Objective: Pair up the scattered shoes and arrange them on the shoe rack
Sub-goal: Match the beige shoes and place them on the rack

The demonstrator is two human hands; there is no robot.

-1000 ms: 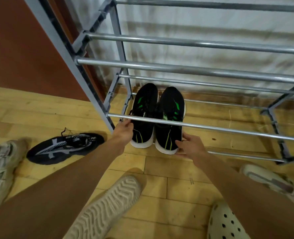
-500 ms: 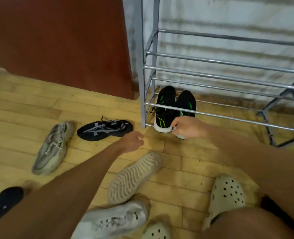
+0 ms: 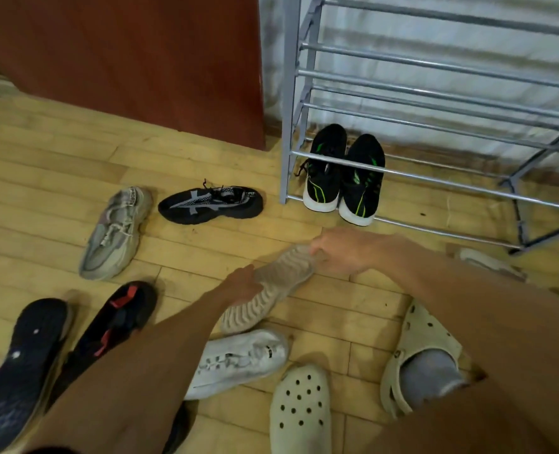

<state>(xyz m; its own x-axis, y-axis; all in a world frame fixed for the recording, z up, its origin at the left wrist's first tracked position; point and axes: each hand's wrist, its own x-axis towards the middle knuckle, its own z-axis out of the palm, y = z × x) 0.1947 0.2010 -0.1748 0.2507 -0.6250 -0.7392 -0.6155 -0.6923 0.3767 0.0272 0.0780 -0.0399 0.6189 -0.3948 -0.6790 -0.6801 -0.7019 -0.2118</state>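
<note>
A beige shoe (image 3: pixel 271 290) lies sole-up on the wooden floor in front of the rack. My right hand (image 3: pixel 340 253) is closed on its far end. My left hand (image 3: pixel 245 285) lies against its near side; blur hides whether it grips. A pair of black shoes with green stripes (image 3: pixel 343 178) stands side by side at the left end of the lowest tier of the grey metal shoe rack (image 3: pixel 435 178). Single shoes are scattered on the floor: a beige sneaker (image 3: pixel 114 231), a black-and-grey sneaker (image 3: pixel 209 204), a white sneaker (image 3: pixel 239 358), a black-and-red shoe (image 3: pixel 117 319) and a dark navy shoe (image 3: pixel 19 362).
A cream clog (image 3: pixel 301 411) lies near me, and its match (image 3: pixel 419 342) is on a socked foot at the right. Another pale shoe (image 3: pixel 487 262) lies by the rack's right leg. A red-brown panel (image 3: pixel 140 60) stands left of the rack.
Both hands have left the black-and-green pair on the rack and come back to the overturned beige shoe. The view has pulled back and swung left, showing more scattered shoes.
</note>
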